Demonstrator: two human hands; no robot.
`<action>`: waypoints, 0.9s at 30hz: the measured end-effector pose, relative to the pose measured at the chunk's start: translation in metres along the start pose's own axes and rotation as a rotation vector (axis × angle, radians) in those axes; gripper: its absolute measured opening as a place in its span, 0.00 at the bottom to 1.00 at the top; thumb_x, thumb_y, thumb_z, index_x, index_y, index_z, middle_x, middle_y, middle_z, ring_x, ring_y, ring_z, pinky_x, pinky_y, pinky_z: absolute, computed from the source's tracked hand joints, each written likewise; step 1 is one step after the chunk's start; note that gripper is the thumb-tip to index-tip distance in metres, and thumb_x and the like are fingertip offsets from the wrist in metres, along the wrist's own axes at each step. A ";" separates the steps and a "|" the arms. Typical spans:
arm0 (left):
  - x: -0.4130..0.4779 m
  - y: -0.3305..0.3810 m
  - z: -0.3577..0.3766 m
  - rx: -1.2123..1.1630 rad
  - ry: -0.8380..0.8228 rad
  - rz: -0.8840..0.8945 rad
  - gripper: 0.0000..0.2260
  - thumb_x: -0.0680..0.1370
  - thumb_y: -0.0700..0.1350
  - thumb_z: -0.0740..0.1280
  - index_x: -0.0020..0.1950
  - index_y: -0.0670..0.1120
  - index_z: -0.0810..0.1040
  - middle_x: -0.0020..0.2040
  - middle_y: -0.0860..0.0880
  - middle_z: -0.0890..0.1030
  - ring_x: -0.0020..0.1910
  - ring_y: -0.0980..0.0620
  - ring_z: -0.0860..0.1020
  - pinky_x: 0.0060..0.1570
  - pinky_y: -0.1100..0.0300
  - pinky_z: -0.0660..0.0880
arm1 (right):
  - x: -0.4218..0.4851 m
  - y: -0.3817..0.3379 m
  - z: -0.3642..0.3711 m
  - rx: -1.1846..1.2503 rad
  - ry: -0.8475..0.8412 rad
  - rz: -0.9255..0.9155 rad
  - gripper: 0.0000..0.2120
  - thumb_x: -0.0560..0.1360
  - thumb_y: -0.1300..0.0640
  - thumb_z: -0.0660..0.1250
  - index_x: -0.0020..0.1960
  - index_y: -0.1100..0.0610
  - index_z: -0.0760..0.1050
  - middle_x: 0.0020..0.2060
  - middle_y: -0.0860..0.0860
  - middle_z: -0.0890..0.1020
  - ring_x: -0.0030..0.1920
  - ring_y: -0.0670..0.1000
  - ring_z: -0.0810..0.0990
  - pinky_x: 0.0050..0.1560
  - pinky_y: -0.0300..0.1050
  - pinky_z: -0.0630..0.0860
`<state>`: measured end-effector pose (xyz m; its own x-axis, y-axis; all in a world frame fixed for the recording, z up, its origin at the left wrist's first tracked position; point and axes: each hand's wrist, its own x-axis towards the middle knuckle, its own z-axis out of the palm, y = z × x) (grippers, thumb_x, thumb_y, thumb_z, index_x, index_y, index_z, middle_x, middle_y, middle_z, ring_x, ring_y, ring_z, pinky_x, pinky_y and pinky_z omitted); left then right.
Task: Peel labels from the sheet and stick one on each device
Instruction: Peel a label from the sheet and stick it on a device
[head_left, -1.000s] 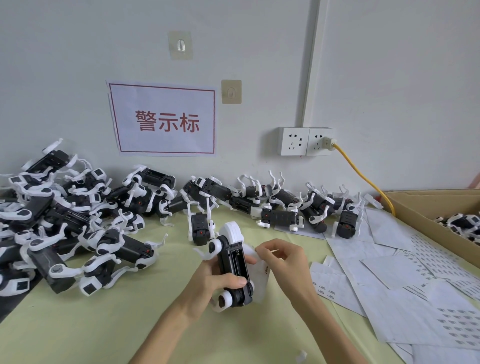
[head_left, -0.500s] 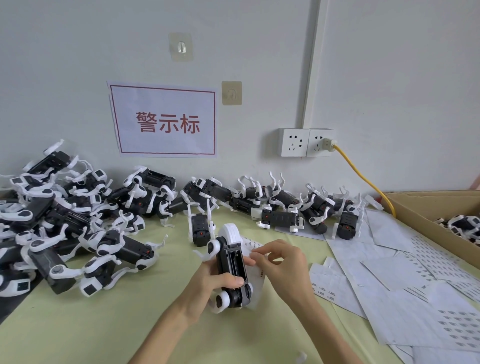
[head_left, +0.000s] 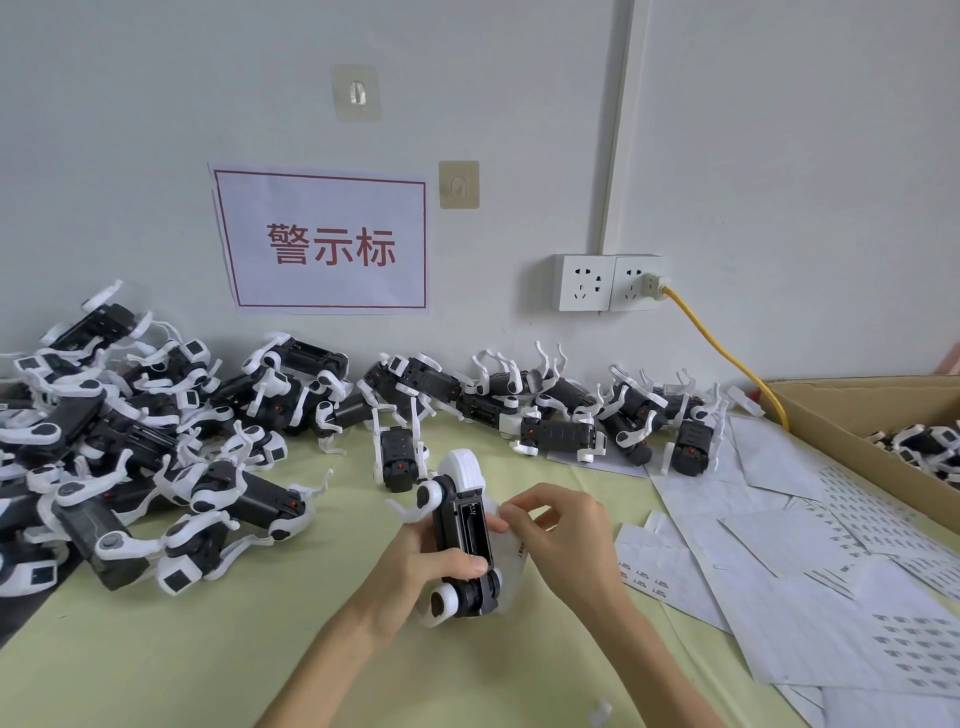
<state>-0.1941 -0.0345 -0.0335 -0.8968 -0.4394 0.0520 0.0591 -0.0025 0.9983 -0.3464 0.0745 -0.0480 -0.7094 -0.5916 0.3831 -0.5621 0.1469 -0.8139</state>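
Pale green tabletop (head_left: 156, 649): at left, our heap of black-and-white plastic devices (head_left: 130, 452) waits. Centre, our left hand (head_left: 415, 564) grips one black device (head_left: 464, 540); our right hand (head_left: 563, 535) pinches a white label sheet (head_left: 511, 566) beside it — most work seems left.

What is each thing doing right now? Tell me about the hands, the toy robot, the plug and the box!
Left hand: grips the device.
Right hand: fingers pinched at the label sheet.
Device: held up off the table.
Label sheet: tucked behind the device.
Yellow plug: plugged into the right socket.
Left socket: nothing plugged in.
Cardboard box: open, with devices inside.
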 end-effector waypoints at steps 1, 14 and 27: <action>0.000 0.000 0.000 0.001 0.001 0.000 0.27 0.60 0.51 0.75 0.58 0.46 0.85 0.50 0.49 0.85 0.50 0.46 0.84 0.48 0.58 0.79 | 0.000 0.001 0.000 -0.004 -0.004 -0.003 0.09 0.74 0.54 0.74 0.37 0.44 0.83 0.34 0.37 0.84 0.33 0.44 0.80 0.33 0.38 0.74; 0.000 0.001 0.000 -0.082 -0.034 -0.004 0.22 0.65 0.46 0.74 0.58 0.45 0.84 0.44 0.46 0.82 0.44 0.42 0.83 0.42 0.55 0.79 | 0.006 0.004 -0.016 -0.032 -0.170 -0.049 0.04 0.74 0.51 0.77 0.40 0.46 0.84 0.37 0.37 0.85 0.34 0.44 0.82 0.36 0.39 0.77; -0.001 0.003 0.000 -0.065 -0.045 -0.038 0.29 0.63 0.46 0.74 0.63 0.39 0.79 0.46 0.41 0.80 0.42 0.43 0.83 0.40 0.55 0.79 | 0.005 0.005 -0.014 -0.048 -0.161 -0.060 0.07 0.77 0.57 0.72 0.41 0.49 0.84 0.31 0.42 0.83 0.32 0.45 0.80 0.33 0.32 0.69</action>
<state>-0.1929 -0.0339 -0.0305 -0.9177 -0.3968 0.0167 0.0515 -0.0771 0.9957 -0.3587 0.0831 -0.0446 -0.5984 -0.7195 0.3525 -0.6239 0.1424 -0.7684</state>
